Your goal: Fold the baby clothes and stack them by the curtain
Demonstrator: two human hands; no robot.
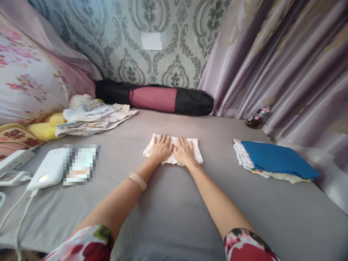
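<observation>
A small white cloth with a faint pink pattern (173,159) lies folded flat in the middle of the grey sheet (174,214). My left hand (162,148) rests palm down on its left half, fingers stretched out and pointing away from me. On the right half my right hand (185,150) lies flat in the same way, its thumb close to the left thumb. Neither hand grips the cloth. What lies under the palms is hidden.
To the right is a pile of folded cloths topped by a blue one (280,159), with a bottle (255,121) behind. A heap of cloths (95,117), a white power bank (50,168) and a power strip (16,161) are left. A black and pink roll bag (152,98) lies along the wall.
</observation>
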